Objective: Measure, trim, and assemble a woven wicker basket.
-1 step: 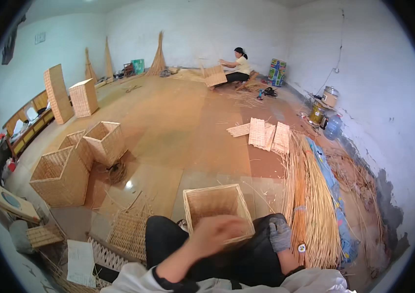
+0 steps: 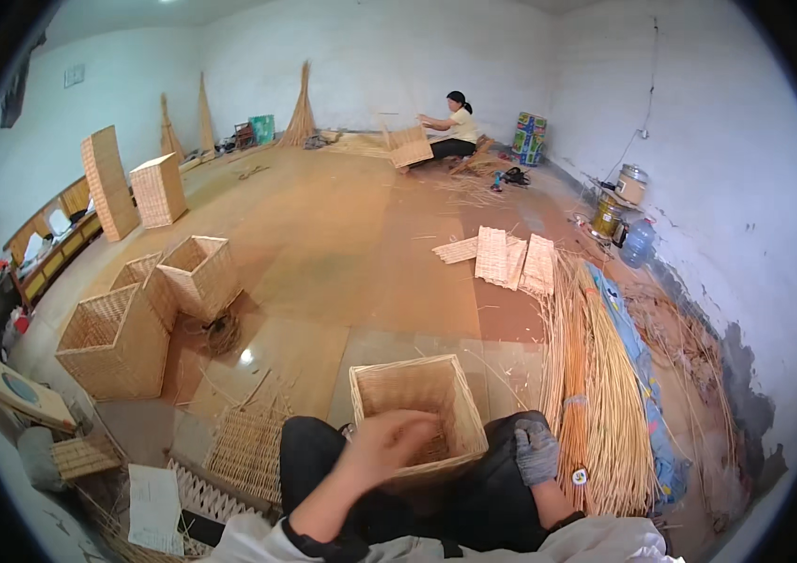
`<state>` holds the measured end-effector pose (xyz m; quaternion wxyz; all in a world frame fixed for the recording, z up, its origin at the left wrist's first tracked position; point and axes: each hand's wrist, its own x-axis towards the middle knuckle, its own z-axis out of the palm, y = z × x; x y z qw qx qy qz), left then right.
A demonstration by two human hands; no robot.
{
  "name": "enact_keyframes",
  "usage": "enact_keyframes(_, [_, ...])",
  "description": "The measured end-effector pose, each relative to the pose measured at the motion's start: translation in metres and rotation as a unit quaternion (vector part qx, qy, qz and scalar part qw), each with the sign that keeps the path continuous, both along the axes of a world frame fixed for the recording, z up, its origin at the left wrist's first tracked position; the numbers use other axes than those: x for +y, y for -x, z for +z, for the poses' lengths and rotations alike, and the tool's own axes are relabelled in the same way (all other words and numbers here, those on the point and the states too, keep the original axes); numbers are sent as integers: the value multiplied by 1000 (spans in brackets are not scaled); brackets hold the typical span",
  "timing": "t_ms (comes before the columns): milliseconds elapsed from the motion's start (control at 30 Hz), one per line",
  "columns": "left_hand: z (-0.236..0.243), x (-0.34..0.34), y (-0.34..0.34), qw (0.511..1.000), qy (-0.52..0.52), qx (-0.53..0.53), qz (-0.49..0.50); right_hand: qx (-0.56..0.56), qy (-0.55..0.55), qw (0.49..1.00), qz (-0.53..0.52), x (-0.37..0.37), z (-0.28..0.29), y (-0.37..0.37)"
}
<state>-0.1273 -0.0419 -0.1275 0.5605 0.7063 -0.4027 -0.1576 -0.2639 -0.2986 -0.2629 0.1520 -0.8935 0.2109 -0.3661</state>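
Observation:
A square woven basket (image 2: 455,394) sits open-topped between my bent, dark-trousered knees. My bare left hand (image 2: 389,441) is over the near part of its opening, blurred, with bent fingers; whether it grips anything is unclear. My right hand (image 2: 535,455), in a grey glove, rests on my right knee with its fingers curled; anything inside them is hidden. Right beside that hand lie long bundles of pale and orange strips (image 2: 614,403) on a blue sheet (image 2: 661,450). Left of my legs lies a woven panel (image 2: 239,441).
Three woven baskets (image 2: 112,347) stand front left; taller woven boxes (image 2: 107,183) and a low bench (image 2: 51,253) behind. Woven panels (image 2: 492,253) lie right of centre. A co-worker (image 2: 459,127) sits at the back with a woven piece. Containers (image 2: 638,239) line the right wall.
My left hand has shifted slightly left and up over the basket, and its fingers look more bent. The right hand stays on the knee.

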Motion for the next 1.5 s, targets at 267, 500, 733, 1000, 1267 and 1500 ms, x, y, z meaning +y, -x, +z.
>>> enact_keyframes(267, [-130,37,-75,846,-278,-251,381,-62,-15,998,16,7,7,-3])
enact_keyframes(500, [-120,21,-111,856,-430,-168,234,-1,-91,993,78,-18,56,-39])
enact_keyframes(733, [-112,3,-104,859,-418,-166,246,415,49,907,45,-24,7,-84])
enact_keyframes(1000, [-116,6,-97,845,-423,-176,275,409,51,908,79,-13,12,-81])
enact_keyframes(1267, [-118,6,-99,853,-410,-181,269,379,46,920,91,-11,12,-78])
enact_keyframes(1500, [-112,7,-94,853,-409,-179,269,391,49,913,104,-21,-4,-79])
